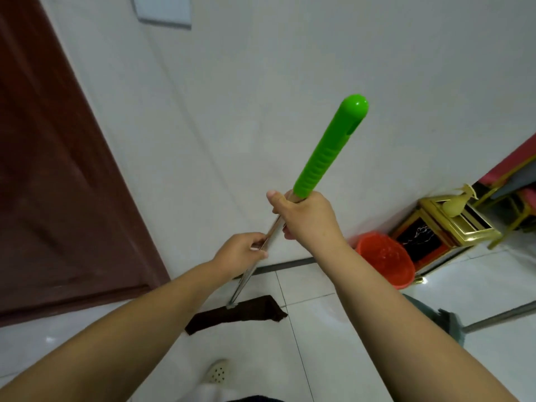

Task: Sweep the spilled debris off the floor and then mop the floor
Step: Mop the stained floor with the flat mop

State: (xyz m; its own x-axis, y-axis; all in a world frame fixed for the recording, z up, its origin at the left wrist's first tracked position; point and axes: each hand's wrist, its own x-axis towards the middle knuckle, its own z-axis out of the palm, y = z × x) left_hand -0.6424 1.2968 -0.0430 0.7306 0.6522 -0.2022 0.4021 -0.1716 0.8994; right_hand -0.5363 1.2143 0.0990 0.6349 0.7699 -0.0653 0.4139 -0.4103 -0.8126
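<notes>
I hold a mop with a metal pole (246,277) and a bright green handle end (330,146). My right hand (304,219) grips the pole just below the green handle. My left hand (240,253) grips the pole lower down. The dark brown flat mop head (235,316) lies on the white tiled floor (333,343) near the foot of the wall. No debris shows on the floor.
A dark red door (58,184) stands at the left. A red plastic bin (385,258) sits against the white wall, beside a gold-framed stand (443,230). A white perforated slipper (217,372) shows at the bottom. A second mop or cloth (443,320) lies at the right.
</notes>
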